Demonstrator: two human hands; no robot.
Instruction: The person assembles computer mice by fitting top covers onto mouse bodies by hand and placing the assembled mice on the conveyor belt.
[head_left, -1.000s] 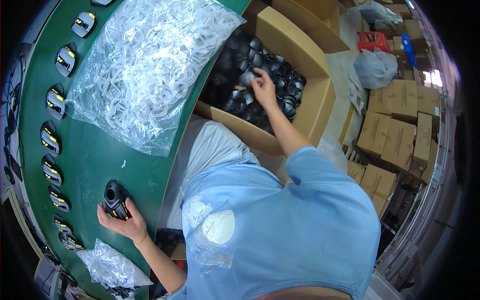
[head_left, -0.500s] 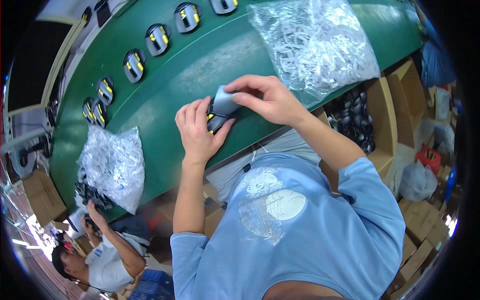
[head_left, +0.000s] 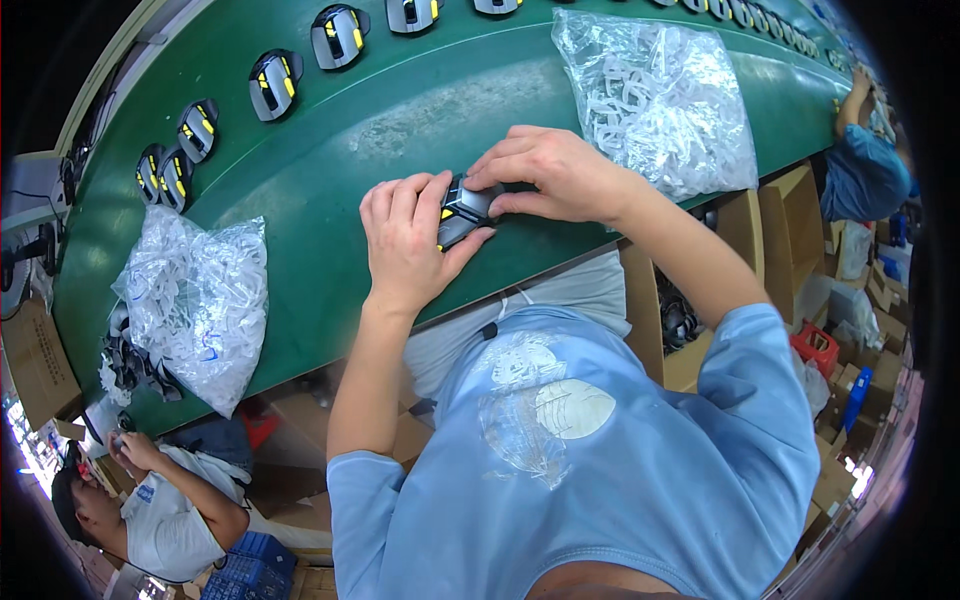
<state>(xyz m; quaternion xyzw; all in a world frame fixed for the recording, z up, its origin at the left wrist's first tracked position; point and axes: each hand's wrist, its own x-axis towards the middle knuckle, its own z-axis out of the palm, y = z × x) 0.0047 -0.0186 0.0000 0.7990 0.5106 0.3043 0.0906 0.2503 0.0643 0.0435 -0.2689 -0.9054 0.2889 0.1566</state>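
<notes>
A computer mouse (head_left: pixel 462 213), black and grey with yellow accents, rests on the green table between my two hands. My left hand (head_left: pixel 405 235) is closed round its left side, fingers on the far edge and thumb on the near edge. At the other end my right hand (head_left: pixel 552 175) grips the mouse's grey cover (head_left: pixel 480 203) between thumb and fingers. The cover lies down against the body; its right end is partly hidden by my fingers.
Several similar mice (head_left: pixel 273 85) stand along the green table's (head_left: pixel 330 220) far side. Clear bags of white loop-shaped pieces lie at right (head_left: pixel 665 110) and left (head_left: pixel 195 305). An open carton (head_left: pixel 645 315) holds dark parts below right. Co-workers sit at lower left (head_left: pixel 175 525) and far right (head_left: pixel 865 170).
My right hand has lowered the grey cover from a tilted position onto the mouse body. The whole view has shifted somewhat, bringing more of the table's right end into sight.
</notes>
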